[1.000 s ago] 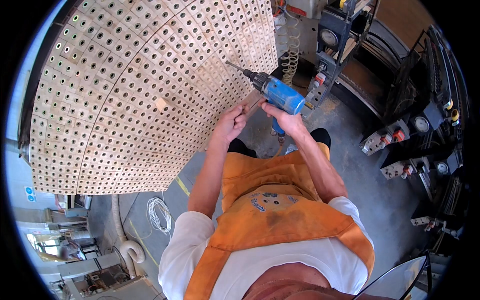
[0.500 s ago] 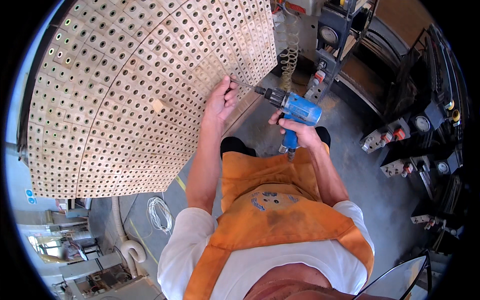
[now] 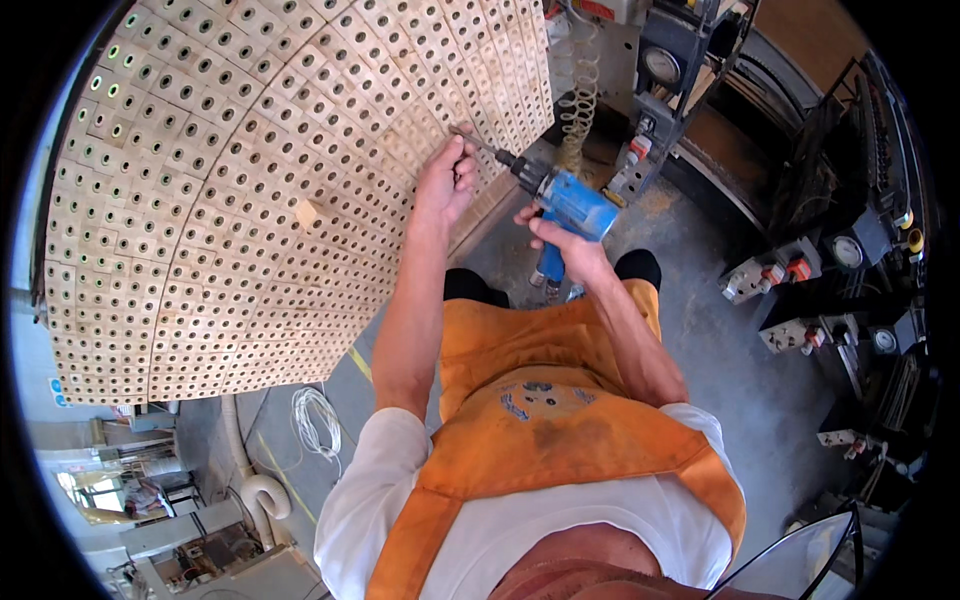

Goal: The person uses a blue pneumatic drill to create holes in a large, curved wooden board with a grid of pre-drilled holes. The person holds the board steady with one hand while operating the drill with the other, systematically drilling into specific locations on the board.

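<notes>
A large curved panel of small wooden blocks (image 3: 250,200), each with a round hole, fills the upper left. My left hand (image 3: 445,180) rests on its lower right part, fingers curled around the drill's bit. My right hand (image 3: 560,245) grips a blue power drill (image 3: 570,205) by its handle, the bit (image 3: 480,142) pointing up-left at the panel beside my left fingers. One small wooden block (image 3: 307,213) sticks out from the panel's middle. I wear an orange apron (image 3: 540,420) over a white shirt.
A coiled air hose (image 3: 580,95) hangs at the top centre by grey machinery with gauges (image 3: 660,65). More equipment with gauges and red knobs (image 3: 800,270) lines the right. A white coiled cable (image 3: 318,420) and a curved pipe (image 3: 255,480) lie on the concrete floor.
My left hand went up onto the panel and closed around the drill bit. My right hand swung the drill out to the right, then brought the bit back to the panel.
</notes>
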`<control>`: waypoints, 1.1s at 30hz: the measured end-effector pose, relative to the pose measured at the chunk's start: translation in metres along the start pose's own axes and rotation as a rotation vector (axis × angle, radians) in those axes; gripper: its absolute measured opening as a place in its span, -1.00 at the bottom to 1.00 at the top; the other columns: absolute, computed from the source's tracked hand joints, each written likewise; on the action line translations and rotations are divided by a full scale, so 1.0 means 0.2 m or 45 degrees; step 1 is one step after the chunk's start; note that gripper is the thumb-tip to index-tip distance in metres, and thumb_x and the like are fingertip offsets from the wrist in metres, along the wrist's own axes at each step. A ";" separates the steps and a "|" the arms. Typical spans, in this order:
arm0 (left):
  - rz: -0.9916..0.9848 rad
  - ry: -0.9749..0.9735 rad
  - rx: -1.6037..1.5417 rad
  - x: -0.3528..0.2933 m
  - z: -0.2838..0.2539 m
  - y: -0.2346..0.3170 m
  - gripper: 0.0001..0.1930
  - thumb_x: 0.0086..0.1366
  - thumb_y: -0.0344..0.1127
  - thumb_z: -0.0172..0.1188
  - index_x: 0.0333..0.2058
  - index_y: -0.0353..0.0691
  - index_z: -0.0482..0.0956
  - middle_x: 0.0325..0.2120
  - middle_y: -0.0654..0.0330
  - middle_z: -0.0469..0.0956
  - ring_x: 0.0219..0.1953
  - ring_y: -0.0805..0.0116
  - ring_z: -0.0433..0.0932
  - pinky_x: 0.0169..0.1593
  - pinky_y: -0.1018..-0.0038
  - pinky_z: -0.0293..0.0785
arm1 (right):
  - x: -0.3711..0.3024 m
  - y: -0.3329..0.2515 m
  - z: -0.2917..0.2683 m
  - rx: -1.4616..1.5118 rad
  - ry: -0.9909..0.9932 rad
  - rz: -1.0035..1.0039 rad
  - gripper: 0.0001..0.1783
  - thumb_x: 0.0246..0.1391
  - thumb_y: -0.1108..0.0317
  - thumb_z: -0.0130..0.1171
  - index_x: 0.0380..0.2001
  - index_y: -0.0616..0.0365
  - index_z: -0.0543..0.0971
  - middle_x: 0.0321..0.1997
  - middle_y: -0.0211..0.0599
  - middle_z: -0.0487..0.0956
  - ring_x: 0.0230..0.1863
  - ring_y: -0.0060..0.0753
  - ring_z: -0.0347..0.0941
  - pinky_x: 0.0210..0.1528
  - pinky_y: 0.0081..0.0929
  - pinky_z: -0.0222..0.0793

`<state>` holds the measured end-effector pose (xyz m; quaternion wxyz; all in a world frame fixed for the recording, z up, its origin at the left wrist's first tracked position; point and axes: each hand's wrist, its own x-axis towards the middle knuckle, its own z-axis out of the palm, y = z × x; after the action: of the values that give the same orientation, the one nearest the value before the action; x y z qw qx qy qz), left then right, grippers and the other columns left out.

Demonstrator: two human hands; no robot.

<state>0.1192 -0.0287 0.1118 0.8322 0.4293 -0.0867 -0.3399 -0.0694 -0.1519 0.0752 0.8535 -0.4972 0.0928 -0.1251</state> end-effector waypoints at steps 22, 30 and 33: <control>-0.275 0.127 0.226 -0.18 -0.14 -0.19 -0.82 0.38 -0.34 -0.10 -0.20 -0.31 0.42 -0.46 0.31 0.37 -0.66 0.66 0.18 -0.68 0.73 0.05 | -0.01 -0.07 0.06 -0.428 0.023 -0.198 -0.78 0.04 0.48 0.22 -0.19 0.15 0.57 -0.22 -0.38 0.62 -0.22 -0.59 0.50 -0.31 -0.59 0.40; -0.340 0.114 0.099 -0.36 -0.23 -0.39 -0.68 0.47 -0.14 -0.18 -0.04 -0.25 0.38 -0.50 0.34 0.36 -0.69 0.67 0.14 -0.70 0.75 0.03 | 0.03 -0.06 0.03 -0.319 0.003 -0.098 -0.74 0.04 0.44 0.25 -0.15 0.15 0.57 -0.22 -0.39 0.62 -0.23 -0.58 0.50 -0.30 -0.57 0.43; -0.323 0.061 0.211 -0.39 -0.17 -0.36 -0.74 0.46 -0.19 -0.15 -0.13 -0.24 0.41 -0.49 0.29 0.42 -0.68 0.65 0.16 -0.69 0.73 0.04 | 0.04 -0.03 0.02 -0.390 0.023 -0.192 -0.73 0.04 0.43 0.26 -0.15 0.16 0.57 -0.21 -0.39 0.62 -0.23 -0.57 0.50 -0.30 -0.57 0.43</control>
<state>0.0399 0.0139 0.0466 0.7462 0.5119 -0.0397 -0.4238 -0.0617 -0.1548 0.0821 0.7551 -0.6258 0.0807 -0.1777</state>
